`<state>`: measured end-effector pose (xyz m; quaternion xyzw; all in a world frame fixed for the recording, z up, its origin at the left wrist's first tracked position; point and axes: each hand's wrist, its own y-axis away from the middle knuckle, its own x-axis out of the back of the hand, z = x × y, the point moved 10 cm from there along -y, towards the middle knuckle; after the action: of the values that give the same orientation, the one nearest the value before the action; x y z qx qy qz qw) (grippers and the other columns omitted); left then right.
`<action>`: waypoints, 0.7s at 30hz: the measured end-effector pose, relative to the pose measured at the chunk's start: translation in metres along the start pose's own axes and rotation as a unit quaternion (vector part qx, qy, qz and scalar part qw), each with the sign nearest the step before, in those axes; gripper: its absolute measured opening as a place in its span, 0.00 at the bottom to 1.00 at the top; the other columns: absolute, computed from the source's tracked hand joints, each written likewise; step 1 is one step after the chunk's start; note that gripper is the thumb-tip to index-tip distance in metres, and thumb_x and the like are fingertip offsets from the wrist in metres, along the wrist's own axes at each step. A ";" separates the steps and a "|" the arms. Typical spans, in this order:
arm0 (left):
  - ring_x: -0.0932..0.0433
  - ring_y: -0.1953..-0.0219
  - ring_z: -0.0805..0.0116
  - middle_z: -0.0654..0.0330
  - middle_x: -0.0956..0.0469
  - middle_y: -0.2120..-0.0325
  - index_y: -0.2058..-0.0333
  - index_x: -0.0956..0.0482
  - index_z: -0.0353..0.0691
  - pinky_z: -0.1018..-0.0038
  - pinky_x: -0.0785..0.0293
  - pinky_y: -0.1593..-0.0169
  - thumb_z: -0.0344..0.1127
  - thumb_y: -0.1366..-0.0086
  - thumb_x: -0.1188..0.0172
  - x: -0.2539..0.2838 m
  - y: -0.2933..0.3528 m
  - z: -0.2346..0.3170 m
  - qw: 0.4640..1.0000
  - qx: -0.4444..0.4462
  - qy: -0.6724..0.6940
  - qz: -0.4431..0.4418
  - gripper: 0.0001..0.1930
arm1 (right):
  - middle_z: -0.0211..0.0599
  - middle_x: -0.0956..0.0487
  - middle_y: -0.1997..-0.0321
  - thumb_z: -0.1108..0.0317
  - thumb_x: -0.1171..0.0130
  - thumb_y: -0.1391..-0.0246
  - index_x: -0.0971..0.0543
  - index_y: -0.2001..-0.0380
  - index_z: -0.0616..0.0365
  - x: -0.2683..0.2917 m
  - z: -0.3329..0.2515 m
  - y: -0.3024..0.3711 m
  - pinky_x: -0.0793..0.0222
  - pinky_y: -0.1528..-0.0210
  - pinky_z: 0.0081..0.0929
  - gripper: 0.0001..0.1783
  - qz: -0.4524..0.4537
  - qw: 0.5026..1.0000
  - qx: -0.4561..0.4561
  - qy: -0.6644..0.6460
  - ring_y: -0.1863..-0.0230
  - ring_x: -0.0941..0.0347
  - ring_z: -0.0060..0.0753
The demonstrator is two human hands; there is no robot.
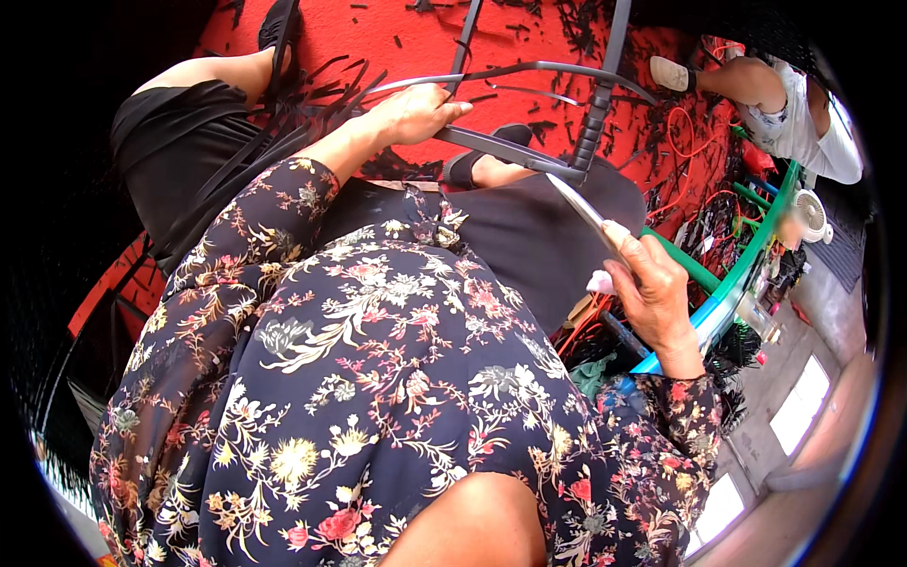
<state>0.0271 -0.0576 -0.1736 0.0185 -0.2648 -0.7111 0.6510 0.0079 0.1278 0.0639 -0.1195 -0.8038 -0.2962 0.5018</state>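
A grey-black frame of flat bars [501,146] stands before me, resting over my right thigh. One of its bars is wound with a dark band in tight turns [591,128]. My left hand [416,113] is closed on the near bar, thumb laid along it; its fingertips are partly hidden. Thin dark strips [515,71] curve across the frame above that hand. Low on the right, my right hand [652,283] pinches a flat shiny strip [576,203] between thumb and fingers. Its far end reaches the frame's near corner; whether it is fastened there I cannot tell.
Black scraps litter the red floor covering [378,33]. To my right are green and blue tubes [746,274], orange cords [694,142] and a small white fan [808,217]. Another person's bent leg [756,83] shows at the upper right. Long dark strips hang by my left knee.
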 end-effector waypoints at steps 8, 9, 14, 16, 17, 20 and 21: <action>0.28 0.77 0.56 0.49 0.28 0.83 0.81 0.28 0.32 0.63 0.35 0.69 0.53 0.38 0.53 0.003 0.001 0.009 1.000 0.019 -0.011 -0.019 0.27 | 0.31 0.30 0.75 0.81 0.46 0.51 0.27 0.51 0.58 -0.035 0.008 0.018 0.33 0.77 0.17 0.22 0.088 0.969 -0.118 -0.196 0.79 0.30 0.17; 0.28 0.77 0.56 0.49 0.28 0.83 0.81 0.28 0.32 0.63 0.35 0.69 0.53 0.38 0.54 0.003 0.002 0.010 1.000 0.016 -0.009 -0.020 0.27 | 0.32 0.30 0.76 0.80 0.45 0.51 0.27 0.52 0.58 -0.042 0.010 0.019 0.36 0.78 0.19 0.21 0.128 0.954 -0.116 -0.244 0.81 0.32 0.19; 0.27 0.76 0.56 0.48 0.27 0.82 0.80 0.27 0.31 0.63 0.34 0.68 0.54 0.38 0.54 0.005 0.002 0.011 0.999 0.012 -0.019 -0.023 0.28 | 0.26 0.31 0.76 0.76 0.48 0.46 0.33 0.47 0.64 -0.084 0.018 0.027 0.40 0.82 0.15 0.22 0.145 0.827 -0.179 -0.513 0.83 0.37 0.15; 0.26 0.75 0.55 0.46 0.28 0.82 0.80 0.27 0.30 0.63 0.33 0.67 0.55 0.38 0.54 0.007 0.004 0.011 1.000 0.014 -0.010 -0.018 0.29 | 0.25 0.32 0.78 0.74 0.49 0.45 0.36 0.45 0.65 -0.104 0.014 0.024 0.43 0.84 0.14 0.23 0.094 0.718 -0.213 -0.656 0.87 0.41 0.14; 0.26 0.74 0.54 0.45 0.28 0.82 0.79 0.27 0.29 0.62 0.33 0.66 0.55 0.38 0.54 0.006 0.003 0.011 1.000 0.013 -0.019 -0.017 0.29 | 0.25 0.37 0.82 0.72 0.52 0.43 0.37 0.44 0.59 -0.113 0.005 0.021 0.50 0.88 0.14 0.22 0.085 0.664 -0.220 -0.709 0.90 0.48 0.13; 0.27 0.73 0.49 0.42 0.27 0.79 0.78 0.27 0.27 0.61 0.34 0.65 0.54 0.38 0.54 0.006 0.003 0.012 0.999 0.016 -0.044 -0.011 0.29 | 0.25 0.43 0.84 0.69 0.58 0.40 0.36 0.45 0.47 -0.123 -0.013 0.000 0.55 0.89 0.13 0.19 0.071 0.504 -0.182 -0.841 0.91 0.51 0.14; 0.26 0.72 0.49 0.42 0.27 0.79 0.77 0.27 0.27 0.61 0.34 0.65 0.54 0.38 0.54 0.006 0.003 0.013 0.999 0.014 -0.034 -0.012 0.28 | 0.26 0.40 0.82 0.69 0.58 0.40 0.36 0.45 0.47 -0.124 -0.016 -0.006 0.54 0.89 0.13 0.18 0.079 0.462 -0.183 -0.864 0.91 0.50 0.14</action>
<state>0.0242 -0.0587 -0.1593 0.0067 -0.2962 -0.7156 0.6326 0.0742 0.1265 -0.0421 -0.4666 -0.7411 -0.1410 -0.4617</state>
